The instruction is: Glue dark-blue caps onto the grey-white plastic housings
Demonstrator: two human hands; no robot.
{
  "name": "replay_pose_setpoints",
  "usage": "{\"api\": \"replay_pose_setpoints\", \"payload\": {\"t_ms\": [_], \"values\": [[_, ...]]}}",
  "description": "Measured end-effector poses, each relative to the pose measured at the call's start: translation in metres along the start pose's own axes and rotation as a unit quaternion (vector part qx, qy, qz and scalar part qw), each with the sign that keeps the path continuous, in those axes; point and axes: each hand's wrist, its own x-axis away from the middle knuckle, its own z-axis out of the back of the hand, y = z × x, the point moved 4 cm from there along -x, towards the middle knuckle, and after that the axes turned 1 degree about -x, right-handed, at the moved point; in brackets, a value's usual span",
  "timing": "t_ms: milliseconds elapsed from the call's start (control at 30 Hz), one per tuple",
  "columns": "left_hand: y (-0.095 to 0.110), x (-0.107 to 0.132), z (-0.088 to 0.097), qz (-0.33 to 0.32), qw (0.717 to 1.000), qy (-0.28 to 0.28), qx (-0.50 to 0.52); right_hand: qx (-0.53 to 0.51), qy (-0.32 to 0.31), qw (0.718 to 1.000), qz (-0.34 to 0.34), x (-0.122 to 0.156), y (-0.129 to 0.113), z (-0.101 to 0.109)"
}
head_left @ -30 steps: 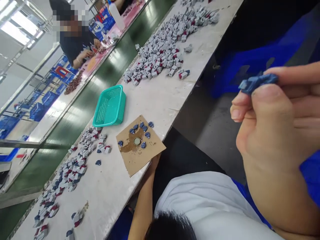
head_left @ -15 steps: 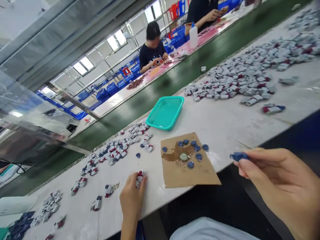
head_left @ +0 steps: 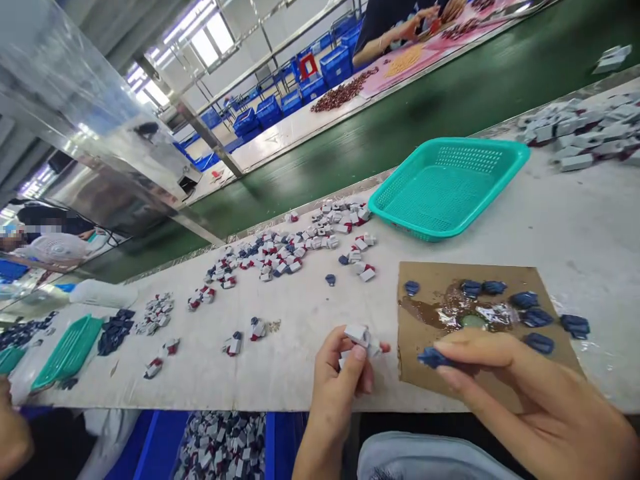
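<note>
My left hand is closed around a small light-grey plastic piece with a red tip, just above the table's front edge. Between the thumb and forefinger of my right hand is a small dark-blue plastic piece, in front of a sheet of brown cardboard. A wet, shiny brown patch spreads over the cardboard, with a round greenish disc partly covered by my right fingers. Several blue pieces lie around the patch, one overhanging the right edge.
Behind the cardboard stands a teal basket. Grey, red and blue pieces lie heaped to the left, more grey ones at far right. A green conveyor belt runs behind. A blue bin of pieces sits below the table; co-workers are nearby.
My right hand has brought the blue piece leftward to the cardboard. My left hand has lifted the grey piece and turned it up. The view has shifted left and closer.
</note>
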Motion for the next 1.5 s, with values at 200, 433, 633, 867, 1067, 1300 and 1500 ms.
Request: {"api": "replay_pose_setpoints", "payload": {"t_ms": [200,433,633,867,1067,1300,1500], "values": [[0.004,0.008,-0.025,-0.003,0.995,-0.057,0.085,0.017,-0.038,0.998,0.056,-0.016,-0.023,-0.013],[0.005,0.016,-0.021,-0.059,0.995,-0.048,-0.063,-0.052,-0.071,0.996,0.012,-0.014,-0.015,-0.020],[0.007,0.020,-0.027,-0.092,0.969,-0.108,-0.203,-0.070,-0.076,0.995,-0.008,-0.014,-0.019,-0.020],[0.020,0.018,-0.026,-0.113,0.954,-0.119,-0.253,-0.015,-0.174,0.982,0.065,-0.016,-0.013,-0.011],[-0.001,0.005,-0.026,0.039,0.981,-0.174,0.069,0.063,-0.102,0.985,0.121,-0.023,-0.006,0.005],[-0.013,0.006,-0.044,0.075,0.971,-0.173,0.146,0.059,-0.117,0.964,0.232,-0.030,-0.019,0.001],[-0.019,0.012,-0.049,0.099,0.980,-0.122,0.123,0.001,-0.179,0.954,0.240,-0.024,-0.025,-0.007]]}}
